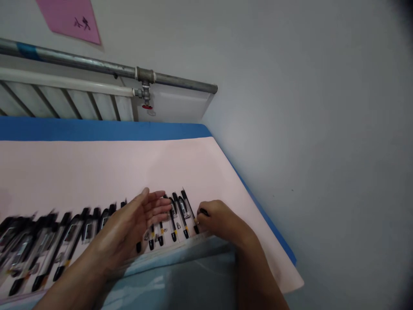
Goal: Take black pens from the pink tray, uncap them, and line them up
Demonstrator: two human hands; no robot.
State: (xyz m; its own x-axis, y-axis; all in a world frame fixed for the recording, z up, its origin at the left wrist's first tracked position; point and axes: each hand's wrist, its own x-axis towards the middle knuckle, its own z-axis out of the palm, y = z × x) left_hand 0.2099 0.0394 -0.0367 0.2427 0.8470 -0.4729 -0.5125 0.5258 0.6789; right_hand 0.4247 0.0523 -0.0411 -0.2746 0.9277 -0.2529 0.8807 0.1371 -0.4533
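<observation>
My left hand (pixel 142 213) is open, palm turned to the right and fingers stretched out just above a row of black pen parts. My right hand (pixel 222 219) is closed at the right end of the row, with a small black pen part (pixel 204 212) showing between thumb and fingers; its exact kind I cannot make out. Between the hands lie several thin pen refills (pixel 189 204) with black ends, black pen caps (pixel 183 206) and small metal tips (pixel 178 225). More pen parts (pixel 69 232) spread to the left, blurred and partly hidden by my left forearm.
Pale pink sheeting covers the table (pixel 180 163), which has a blue border (pixel 97 129). A grey-white wall (pixel 306 150) runs along the right side. Behind the table are a radiator (pixel 64 101), a metal pipe (pixel 180 82) with a red-handled valve (pixel 147 106), and a pink note (pixel 72 19).
</observation>
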